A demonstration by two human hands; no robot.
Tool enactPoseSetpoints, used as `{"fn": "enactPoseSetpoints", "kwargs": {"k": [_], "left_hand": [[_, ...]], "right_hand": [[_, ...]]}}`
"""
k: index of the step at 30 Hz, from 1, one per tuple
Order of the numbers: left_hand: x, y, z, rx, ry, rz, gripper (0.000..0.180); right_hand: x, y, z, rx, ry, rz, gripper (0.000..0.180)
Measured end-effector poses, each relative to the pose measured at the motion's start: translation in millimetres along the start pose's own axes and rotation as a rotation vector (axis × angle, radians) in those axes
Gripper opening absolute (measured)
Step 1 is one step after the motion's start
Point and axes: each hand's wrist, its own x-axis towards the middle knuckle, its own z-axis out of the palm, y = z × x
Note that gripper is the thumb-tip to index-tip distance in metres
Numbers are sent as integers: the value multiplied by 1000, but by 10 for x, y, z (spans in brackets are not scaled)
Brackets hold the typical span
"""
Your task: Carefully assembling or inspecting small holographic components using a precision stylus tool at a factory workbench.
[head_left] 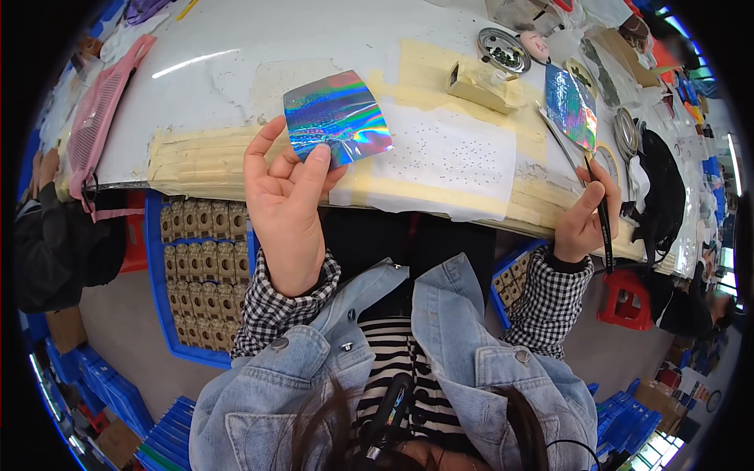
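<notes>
My left hand (292, 188) pinches a shiny rainbow holographic sheet (336, 118) between thumb and fingers, raised above the table. Near the table's right front edge, my right hand (589, 208) is closed around slim black tweezers (604, 224), whose tip points up and away from me. Just beyond that tip is a second holographic sheet (571, 106); I cannot tell if they touch. Between my hands, a white paper (452, 161) scattered with tiny dark specks lies at the front of the table.
A cream block-shaped box (483, 88) stands behind the paper, near a round metal dish (503, 51) of dark green bits. A pink mesh bag (106, 110) hangs over the table's left edge. Below, a blue crate (161, 275) holds rows of small parts. Red stools (626, 300) and people are at both sides.
</notes>
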Motion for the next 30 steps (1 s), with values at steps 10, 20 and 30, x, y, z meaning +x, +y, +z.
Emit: {"fn": "enactPoseSetpoints", "kwargs": {"k": [10,20,30], "left_hand": [[33,20,-12,0,-25,-29,49],[44,43,11,72,-74,-83,52],[70,131,91,52,-119,-194,39]], "right_hand": [[40,-26,-9,-93,-25,-37,21],[78,-45,-9,-117,-48,-80,18],[122,-352,33,12,-114,-165,24]]}}
